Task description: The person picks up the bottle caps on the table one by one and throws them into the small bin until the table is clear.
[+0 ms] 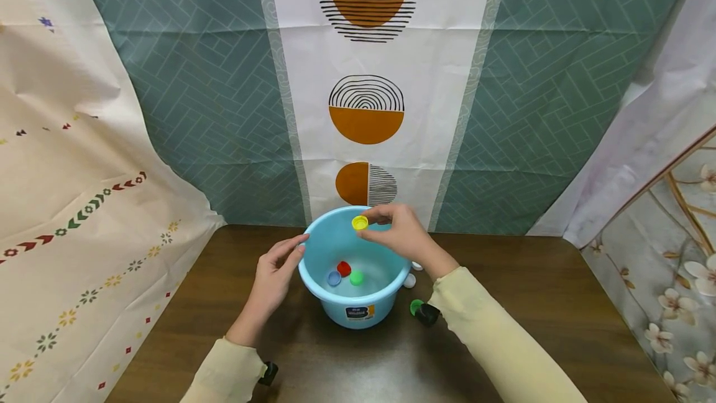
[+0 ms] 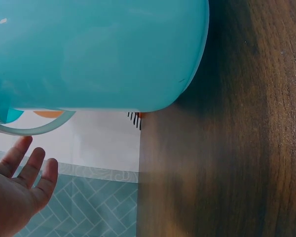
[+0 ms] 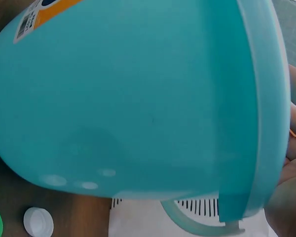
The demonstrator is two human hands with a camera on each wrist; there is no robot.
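A light blue plastic tub (image 1: 358, 313) stands on the wooden table. Yellow and round, a bottle cap (image 1: 360, 222) is pinched between the thumb and fingers of my right hand (image 1: 401, 232), above the tub's opening. My left hand (image 1: 274, 275) holds the tub's left rim between thumb and forefinger; its other fingers (image 2: 37, 165) hang loosely below the handle in the left wrist view. Inside the tub lie a red cap (image 1: 344, 268), a blue cap (image 1: 334, 278) and a green cap (image 1: 356, 277). The right wrist view hides the yellow cap behind the tub.
Right of the tub, a white cap (image 1: 409, 281), another white cap (image 1: 417, 265) partly hidden, and a green cap (image 1: 416, 307) lie on the table (image 1: 520, 303). A patterned cloth (image 1: 447, 129) hangs behind the table. The tub has a handle (image 3: 192, 222).
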